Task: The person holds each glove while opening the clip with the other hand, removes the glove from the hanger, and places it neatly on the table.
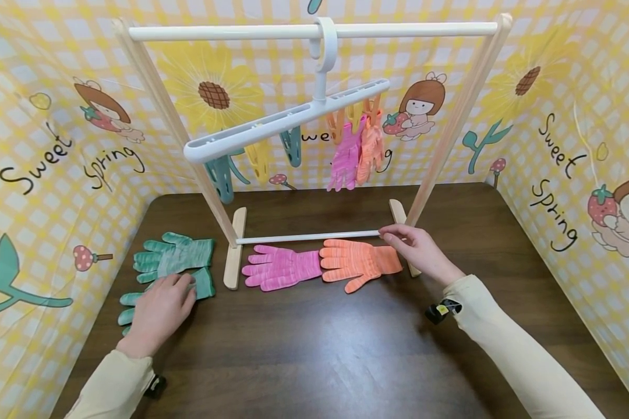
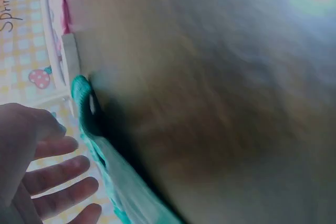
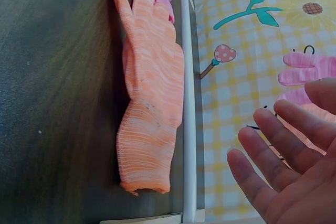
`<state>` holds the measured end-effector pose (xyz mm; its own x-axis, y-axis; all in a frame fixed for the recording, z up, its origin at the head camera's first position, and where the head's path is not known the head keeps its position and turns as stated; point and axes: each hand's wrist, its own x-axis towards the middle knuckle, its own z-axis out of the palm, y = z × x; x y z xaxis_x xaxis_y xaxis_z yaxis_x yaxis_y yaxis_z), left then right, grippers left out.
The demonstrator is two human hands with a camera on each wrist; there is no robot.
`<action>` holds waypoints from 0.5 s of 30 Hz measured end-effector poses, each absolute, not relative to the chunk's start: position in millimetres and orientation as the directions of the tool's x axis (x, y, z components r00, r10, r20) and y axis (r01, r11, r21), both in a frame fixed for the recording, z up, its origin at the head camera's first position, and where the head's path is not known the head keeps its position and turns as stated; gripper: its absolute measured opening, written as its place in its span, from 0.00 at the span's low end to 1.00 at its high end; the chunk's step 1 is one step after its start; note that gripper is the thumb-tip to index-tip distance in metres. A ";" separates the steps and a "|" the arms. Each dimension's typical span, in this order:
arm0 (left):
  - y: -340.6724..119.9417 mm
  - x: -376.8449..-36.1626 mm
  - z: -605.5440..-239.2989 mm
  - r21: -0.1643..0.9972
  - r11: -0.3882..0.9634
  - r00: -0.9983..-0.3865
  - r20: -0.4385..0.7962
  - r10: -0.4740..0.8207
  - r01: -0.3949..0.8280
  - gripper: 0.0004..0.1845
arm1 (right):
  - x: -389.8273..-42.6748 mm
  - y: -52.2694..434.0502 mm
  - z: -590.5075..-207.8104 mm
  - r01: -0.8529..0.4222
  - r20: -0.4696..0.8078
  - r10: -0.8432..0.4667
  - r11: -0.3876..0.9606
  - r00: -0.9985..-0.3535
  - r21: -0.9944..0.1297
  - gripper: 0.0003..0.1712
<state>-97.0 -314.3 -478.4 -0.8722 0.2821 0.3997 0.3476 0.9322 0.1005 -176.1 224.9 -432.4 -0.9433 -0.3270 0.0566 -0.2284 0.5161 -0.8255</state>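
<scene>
head view, item list. orange glove (image 1: 360, 265): knit, flat on the dark table (image 1: 314, 361), fingers pointing left, cuff toward the right, lying just in front of the rack's lower white bar (image 1: 308, 237); its fingertips meet the cuff of a pink glove (image 1: 281, 267) laid the same way. right hand (image 1: 418, 250): fingers straight and loosely spread, at the cuff end of the orange glove, fingertips by the bar; whether it touches glove or bar cannot be told. the right wrist view shows the same hand (image 3: 291, 156) unclenched, holding nothing, apart from the orange glove (image 3: 149, 98).

left hand (image 1: 159, 311): palm down, fingers relaxed, resting over the nearer of two green gloves (image 1: 174, 259) beside the rack's left foot; in the left wrist view the fingers (image 2: 58, 174) are spread beside green knit, contact unclear.

above: white clip hanger (image 1: 288, 119) hooked on the top rail, one pink and one orange glove pegged at its right end.

handling, as judged: gloves light, soft, limp, non-fragile, will fold and droop when lifted; knit gives good grip. best taken by a pinch at the ribbed cuff, which sits nearest the right hand.
</scene>
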 end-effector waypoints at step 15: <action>-257.9 -120.8 -460.6 0.192 0.898 -0.856 0.431 0.285 0.396 0.06 | -179.3 219.5 -413.9 -0.276 0.103 -0.338 0.515 -0.935 -0.812 0.22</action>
<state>-120.8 -257.9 -460.6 -0.8560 0.2849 0.4313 0.3956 0.8982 0.1918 -179.3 219.5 -413.9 -0.9354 -0.3383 0.1030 -0.2755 0.5146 -0.8119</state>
